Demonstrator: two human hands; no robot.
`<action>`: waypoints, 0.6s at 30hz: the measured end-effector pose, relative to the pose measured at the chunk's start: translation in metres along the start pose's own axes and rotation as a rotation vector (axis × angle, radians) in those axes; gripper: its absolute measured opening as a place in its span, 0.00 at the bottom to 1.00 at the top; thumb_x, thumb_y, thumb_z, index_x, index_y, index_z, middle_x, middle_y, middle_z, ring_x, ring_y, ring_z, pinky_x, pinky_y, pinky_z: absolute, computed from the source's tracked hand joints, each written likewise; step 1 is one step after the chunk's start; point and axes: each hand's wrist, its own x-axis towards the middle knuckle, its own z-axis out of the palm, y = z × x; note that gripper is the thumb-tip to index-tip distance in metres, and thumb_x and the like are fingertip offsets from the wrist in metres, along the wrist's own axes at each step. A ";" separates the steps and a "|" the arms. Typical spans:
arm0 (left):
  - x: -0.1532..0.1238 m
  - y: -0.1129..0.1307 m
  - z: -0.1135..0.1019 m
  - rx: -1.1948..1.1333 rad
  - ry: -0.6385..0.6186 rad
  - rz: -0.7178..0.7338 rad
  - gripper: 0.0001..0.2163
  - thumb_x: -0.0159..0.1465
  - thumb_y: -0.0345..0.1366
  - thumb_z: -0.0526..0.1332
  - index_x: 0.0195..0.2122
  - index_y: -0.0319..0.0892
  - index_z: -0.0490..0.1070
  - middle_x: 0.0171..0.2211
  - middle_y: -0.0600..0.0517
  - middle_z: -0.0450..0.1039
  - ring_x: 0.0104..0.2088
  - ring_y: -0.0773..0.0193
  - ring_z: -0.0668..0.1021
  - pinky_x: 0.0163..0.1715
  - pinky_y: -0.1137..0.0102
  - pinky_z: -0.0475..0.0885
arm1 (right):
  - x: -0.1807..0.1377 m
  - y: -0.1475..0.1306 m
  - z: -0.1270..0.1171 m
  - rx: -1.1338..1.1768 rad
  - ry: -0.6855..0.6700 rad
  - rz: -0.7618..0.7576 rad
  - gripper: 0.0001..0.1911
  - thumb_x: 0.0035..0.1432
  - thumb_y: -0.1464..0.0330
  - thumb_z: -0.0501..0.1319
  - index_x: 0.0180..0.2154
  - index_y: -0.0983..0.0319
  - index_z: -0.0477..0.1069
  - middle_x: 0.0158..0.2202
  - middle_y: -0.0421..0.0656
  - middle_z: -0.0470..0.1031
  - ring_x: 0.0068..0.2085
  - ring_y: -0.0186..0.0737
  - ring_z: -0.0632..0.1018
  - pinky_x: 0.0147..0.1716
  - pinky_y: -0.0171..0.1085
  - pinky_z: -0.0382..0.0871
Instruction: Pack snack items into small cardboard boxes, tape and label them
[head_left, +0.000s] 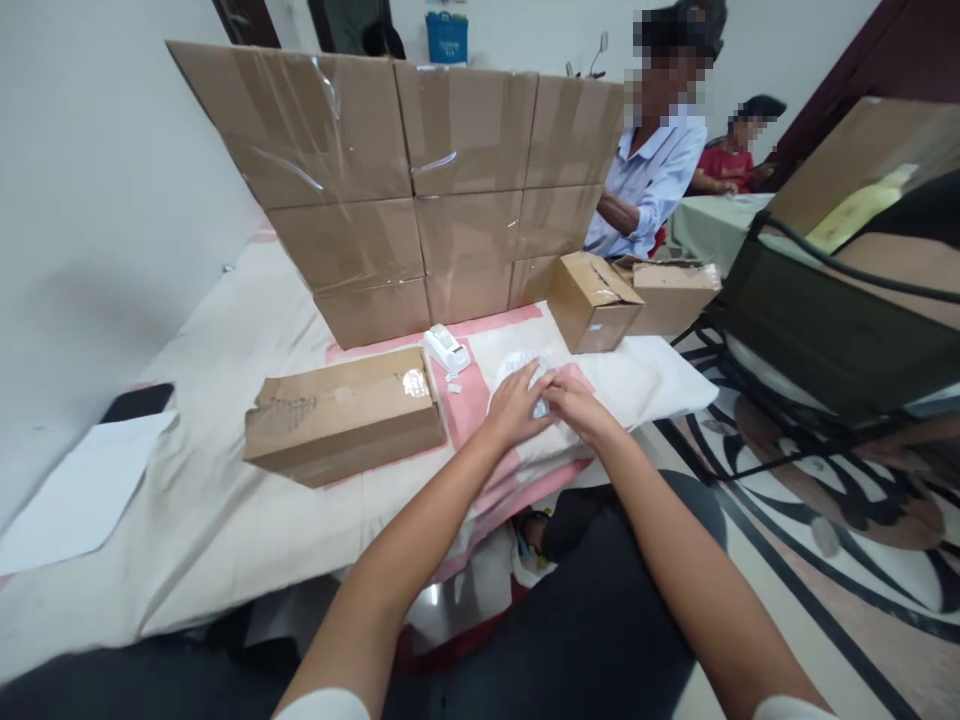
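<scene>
A white printed sheet [516,362], perhaps of labels, lies at the table's front edge, partly hidden by my hands. My left hand [516,408] is closed on it, with the fingers bent over its surface. Beside it, my right hand [579,405] has its fingers pinched together at the sheet's right side, touching the left fingertips. A strip of the white print shows between the two hands. Just left of them is a small white plastic device [446,350], with a scrap of white paper [453,384] in front of it.
A long cardboard box [345,415] lies to the left. Stacked taped cartons [465,150] form a wall behind. Two smaller boxes [596,300] [671,295] stand at right. Paper [82,490] and a dark phone-like slab [139,402] lie far left. A person [652,180] sits behind the cartons; a chair [832,320] stands right.
</scene>
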 end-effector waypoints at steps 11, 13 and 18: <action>-0.018 -0.037 -0.007 -0.067 0.130 -0.112 0.37 0.61 0.38 0.63 0.70 0.42 0.51 0.64 0.40 0.66 0.61 0.50 0.73 0.60 0.57 0.72 | 0.016 -0.002 0.004 -0.131 -0.235 -0.066 0.10 0.43 0.64 0.67 0.27 0.64 0.75 0.28 0.41 0.76 0.32 0.38 0.74 0.38 0.38 0.68; -0.017 -0.035 -0.007 -0.074 0.149 -0.113 0.37 0.63 0.40 0.62 0.70 0.39 0.49 0.65 0.38 0.65 0.62 0.49 0.72 0.60 0.56 0.71 | 0.019 -0.002 0.003 -0.135 -0.169 -0.129 0.11 0.46 0.62 0.66 0.29 0.64 0.74 0.29 0.40 0.75 0.33 0.37 0.73 0.38 0.37 0.67; -0.019 -0.032 -0.011 -0.085 0.174 -0.090 0.28 0.67 0.41 0.59 0.66 0.38 0.58 0.64 0.39 0.67 0.63 0.51 0.71 0.63 0.58 0.69 | 0.017 -0.007 0.002 -0.152 -0.135 -0.244 0.16 0.52 0.58 0.63 0.37 0.63 0.72 0.35 0.41 0.74 0.36 0.36 0.73 0.39 0.37 0.68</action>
